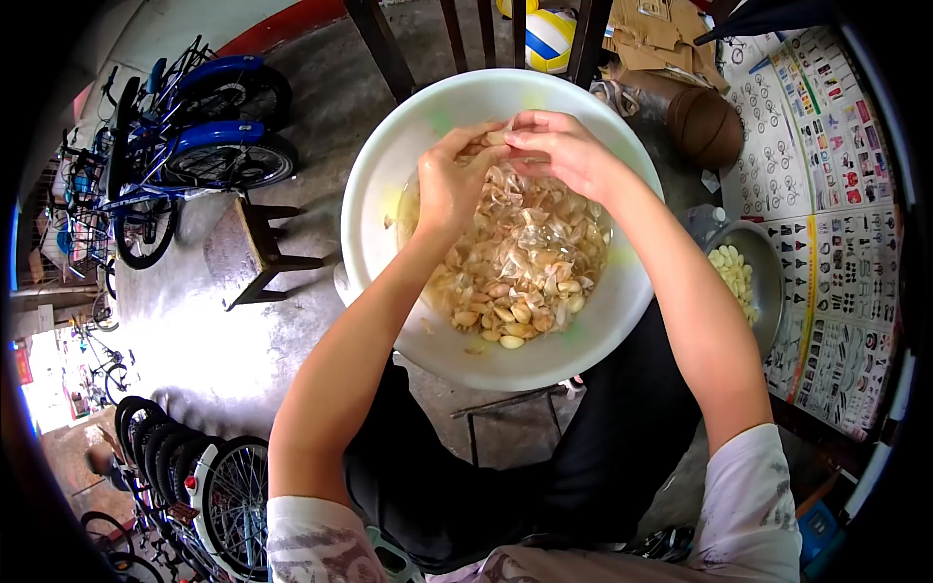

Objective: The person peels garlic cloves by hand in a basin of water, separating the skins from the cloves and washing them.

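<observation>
A large white basin (384,321) sits before me, with water, loose papery skins (535,233) and many garlic cloves (520,313) in it. Over its far half my left hand (453,180) and my right hand (564,151) meet, fingertips pressed together. Between them is a pale garlic clove (496,139), mostly covered by the fingers. Both hands are closed, the left fingers curled around the clove and the right thumb and forefinger pinching at it. To the right, a metal bowl (773,282) contains peeled white cloves (731,277).
Beyond the basin stand dark chair slats (457,34) and a volleyball (551,41). A brown basketball (705,128) lies near cardboard (661,39). At left are a low wooden stool (255,248) and blue bicycles (214,141). More wheels (238,500) stand lower left. Printed sheets (816,214) spread at right.
</observation>
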Demonstrator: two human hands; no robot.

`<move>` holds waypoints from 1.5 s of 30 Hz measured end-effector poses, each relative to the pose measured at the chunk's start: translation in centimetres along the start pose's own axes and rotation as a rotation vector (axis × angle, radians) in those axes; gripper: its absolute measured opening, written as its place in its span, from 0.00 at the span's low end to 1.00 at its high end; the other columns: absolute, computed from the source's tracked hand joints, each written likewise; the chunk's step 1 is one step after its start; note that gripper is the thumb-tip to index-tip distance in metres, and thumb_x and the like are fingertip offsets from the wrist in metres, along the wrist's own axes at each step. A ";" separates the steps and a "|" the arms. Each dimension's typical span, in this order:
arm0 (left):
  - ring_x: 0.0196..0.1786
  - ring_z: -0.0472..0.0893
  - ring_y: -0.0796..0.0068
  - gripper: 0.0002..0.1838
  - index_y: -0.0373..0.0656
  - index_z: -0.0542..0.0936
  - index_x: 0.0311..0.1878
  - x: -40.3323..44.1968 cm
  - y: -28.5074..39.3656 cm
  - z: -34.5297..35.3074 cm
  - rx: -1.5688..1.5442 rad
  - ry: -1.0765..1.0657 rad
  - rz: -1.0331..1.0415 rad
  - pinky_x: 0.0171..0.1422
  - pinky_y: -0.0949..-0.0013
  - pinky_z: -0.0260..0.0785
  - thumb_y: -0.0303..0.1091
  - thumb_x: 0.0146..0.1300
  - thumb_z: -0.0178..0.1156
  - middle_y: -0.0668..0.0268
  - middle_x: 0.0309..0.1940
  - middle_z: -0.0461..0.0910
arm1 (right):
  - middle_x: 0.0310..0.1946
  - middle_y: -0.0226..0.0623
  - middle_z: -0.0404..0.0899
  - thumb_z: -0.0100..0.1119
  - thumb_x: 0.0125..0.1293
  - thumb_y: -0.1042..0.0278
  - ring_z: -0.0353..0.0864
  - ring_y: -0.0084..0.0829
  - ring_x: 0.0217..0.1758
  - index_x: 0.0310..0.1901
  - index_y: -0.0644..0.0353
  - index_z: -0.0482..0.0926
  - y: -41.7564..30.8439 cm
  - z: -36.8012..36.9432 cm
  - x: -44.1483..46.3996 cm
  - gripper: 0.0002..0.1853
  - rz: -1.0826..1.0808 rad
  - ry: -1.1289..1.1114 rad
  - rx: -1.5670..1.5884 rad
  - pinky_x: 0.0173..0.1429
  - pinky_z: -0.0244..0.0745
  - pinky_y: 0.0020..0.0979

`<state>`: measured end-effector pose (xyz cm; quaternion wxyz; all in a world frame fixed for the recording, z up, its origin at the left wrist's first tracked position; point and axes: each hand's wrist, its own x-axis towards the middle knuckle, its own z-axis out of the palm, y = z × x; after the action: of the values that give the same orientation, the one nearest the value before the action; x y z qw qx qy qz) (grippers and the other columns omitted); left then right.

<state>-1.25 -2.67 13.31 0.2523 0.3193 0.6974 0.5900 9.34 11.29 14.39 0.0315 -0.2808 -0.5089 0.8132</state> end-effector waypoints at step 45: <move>0.41 0.81 0.81 0.13 0.33 0.82 0.55 0.5 2.7 -4.5 -0.022 -0.477 -0.079 0.50 0.72 0.79 0.25 0.73 0.55 0.65 0.40 0.83 | 0.33 0.33 0.80 0.66 0.60 0.73 0.81 0.37 0.33 0.32 0.63 0.81 -2.2 2.0 -2.4 0.04 -1.013 0.046 -1.101 0.36 0.75 0.35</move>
<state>-4.49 -4.99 16.82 0.4362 0.4193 0.6236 0.4950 9.87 9.88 17.96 0.2677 -0.0041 -0.9086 0.3206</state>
